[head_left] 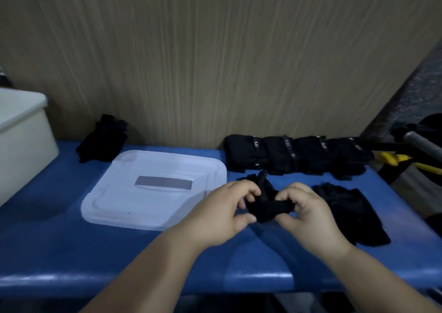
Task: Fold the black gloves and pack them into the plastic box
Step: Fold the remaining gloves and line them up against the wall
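Observation:
My left hand (223, 213) and my right hand (308, 213) both grip one black glove (265, 205), bunched between them just above the blue table, right of centre. More loose black gloves (354, 214) lie flat to the right of my right hand. A row of folded black gloves (296, 154) with small labels sits against the wall behind. Another heap of black gloves (102, 140) lies at the back left. The white plastic box (21, 140) stands at the far left edge, its inside hidden.
A translucent plastic lid (134, 207) with a grey label lies flat on the blue table (71, 253), left of my hands. A wood-grain wall runs behind. At the far right, off the table, are yellow-handled tools (394, 158) and a grey metal bar (421, 142).

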A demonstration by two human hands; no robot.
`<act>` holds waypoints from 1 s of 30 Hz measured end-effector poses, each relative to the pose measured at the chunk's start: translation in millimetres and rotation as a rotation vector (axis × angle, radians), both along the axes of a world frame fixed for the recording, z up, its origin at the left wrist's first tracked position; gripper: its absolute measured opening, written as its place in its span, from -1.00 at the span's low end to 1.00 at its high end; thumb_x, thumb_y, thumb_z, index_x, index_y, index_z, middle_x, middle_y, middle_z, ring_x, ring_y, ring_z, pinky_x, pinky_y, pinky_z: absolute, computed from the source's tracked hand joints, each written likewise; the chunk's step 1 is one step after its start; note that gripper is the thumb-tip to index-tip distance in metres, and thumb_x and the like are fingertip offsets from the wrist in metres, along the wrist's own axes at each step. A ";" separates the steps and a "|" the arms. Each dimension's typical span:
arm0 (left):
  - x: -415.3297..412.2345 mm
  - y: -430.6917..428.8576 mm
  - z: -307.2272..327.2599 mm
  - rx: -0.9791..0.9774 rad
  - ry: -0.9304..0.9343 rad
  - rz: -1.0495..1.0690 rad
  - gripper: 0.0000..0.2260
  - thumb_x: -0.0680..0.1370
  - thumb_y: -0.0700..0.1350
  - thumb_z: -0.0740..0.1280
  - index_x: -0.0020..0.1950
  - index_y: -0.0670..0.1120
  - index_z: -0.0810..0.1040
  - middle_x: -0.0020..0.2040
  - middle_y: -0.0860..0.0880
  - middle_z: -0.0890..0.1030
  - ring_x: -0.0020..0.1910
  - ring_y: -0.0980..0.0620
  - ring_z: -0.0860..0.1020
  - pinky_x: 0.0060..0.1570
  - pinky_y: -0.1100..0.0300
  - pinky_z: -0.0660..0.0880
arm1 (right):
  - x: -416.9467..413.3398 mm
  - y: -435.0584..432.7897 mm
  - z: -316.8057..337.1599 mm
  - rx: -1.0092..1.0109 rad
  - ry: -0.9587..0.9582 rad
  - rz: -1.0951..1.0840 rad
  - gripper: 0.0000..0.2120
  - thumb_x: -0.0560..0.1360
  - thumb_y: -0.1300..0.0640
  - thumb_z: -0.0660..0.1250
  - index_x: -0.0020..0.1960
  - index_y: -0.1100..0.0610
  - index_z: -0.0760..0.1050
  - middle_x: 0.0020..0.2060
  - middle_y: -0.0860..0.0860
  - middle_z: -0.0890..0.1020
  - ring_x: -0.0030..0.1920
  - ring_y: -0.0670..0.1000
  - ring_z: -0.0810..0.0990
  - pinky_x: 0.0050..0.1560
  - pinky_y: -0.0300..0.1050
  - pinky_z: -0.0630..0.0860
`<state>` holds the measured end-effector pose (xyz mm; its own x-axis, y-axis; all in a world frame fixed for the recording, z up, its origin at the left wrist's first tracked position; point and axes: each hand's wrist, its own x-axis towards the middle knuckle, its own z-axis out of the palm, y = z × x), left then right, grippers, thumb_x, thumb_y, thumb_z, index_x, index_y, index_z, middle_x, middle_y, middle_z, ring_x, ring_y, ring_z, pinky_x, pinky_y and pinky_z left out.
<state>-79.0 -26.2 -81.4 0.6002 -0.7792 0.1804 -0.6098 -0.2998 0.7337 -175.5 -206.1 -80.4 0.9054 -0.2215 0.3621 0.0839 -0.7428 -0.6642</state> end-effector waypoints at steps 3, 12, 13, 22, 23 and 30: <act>-10.7 -13.7 -5.6 0.056 -0.054 -0.016 -0.73 0.49 -0.12 0.42 0.09 0.12 0.42 -0.05 0.28 0.41 -0.06 0.32 0.39 -0.03 0.40 0.35 | -13.2 -9.5 -14.4 0.011 0.014 -0.028 -0.65 0.26 0.42 0.46 -0.32 0.00 0.46 -0.32 -0.09 0.49 -0.22 -0.08 0.50 -0.23 -0.40 0.36; -21.2 -46.5 -20.1 0.056 -0.196 0.070 -0.79 0.49 -0.05 0.39 -0.15 0.10 0.34 -0.17 0.26 0.37 -0.08 0.33 0.35 -0.11 0.46 0.25 | -9.8 -45.7 -29.2 -0.072 0.030 -0.026 -0.60 0.30 0.26 0.44 -0.38 -0.15 0.32 -0.32 -0.16 0.48 -0.30 -0.05 0.47 -0.31 -0.31 0.36; -20.2 -48.6 -21.0 0.050 -0.215 0.090 -0.78 0.49 -0.05 0.39 -0.18 0.08 0.33 -0.21 0.25 0.37 -0.10 0.33 0.34 -0.14 0.48 0.24 | -8.6 -46.9 -29.3 -0.060 0.027 -0.036 -0.64 0.31 0.23 0.43 -0.39 -0.13 0.33 -0.33 -0.14 0.48 -0.30 -0.04 0.48 -0.32 -0.29 0.38; -9.2 -60.7 -26.8 -0.043 -0.109 0.320 -0.79 0.50 -0.09 0.30 -0.24 0.05 0.29 -0.34 0.07 0.40 -0.38 0.09 0.37 -0.35 0.17 0.32 | -7.2 -53.7 -21.0 -0.048 0.135 0.120 -0.77 0.35 0.13 0.45 -0.18 -0.11 0.43 -0.19 -0.21 0.51 -0.03 -0.17 0.49 -0.04 -0.29 0.43; -8.3 -60.7 -26.8 -0.044 -0.108 0.333 -0.78 0.51 -0.10 0.29 -0.24 0.05 0.28 -0.35 0.07 0.38 -0.40 0.09 0.35 -0.36 0.17 0.29 | -6.7 -53.3 -21.5 -0.041 0.141 0.115 -0.76 0.37 0.17 0.46 -0.16 -0.10 0.44 -0.18 -0.21 0.52 -0.02 -0.18 0.49 -0.02 -0.30 0.43; -14.6 -58.5 -22.2 0.005 -0.112 0.356 -0.73 0.56 -0.14 0.24 -0.25 0.03 0.18 -0.45 0.07 0.32 -0.47 0.08 0.28 -0.41 0.13 0.20 | -2.8 -42.4 -22.0 0.059 0.052 -0.034 -0.75 0.41 0.19 0.46 -0.27 -0.03 0.42 -0.35 -0.14 0.53 -0.27 -0.12 0.51 -0.26 -0.32 0.40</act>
<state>-93.6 -84.7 -103.6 0.8106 -0.5260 0.2574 -0.5432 -0.5110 0.6662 -178.4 -248.5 -102.4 0.9143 -0.2724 0.2999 0.0230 -0.7042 -0.7097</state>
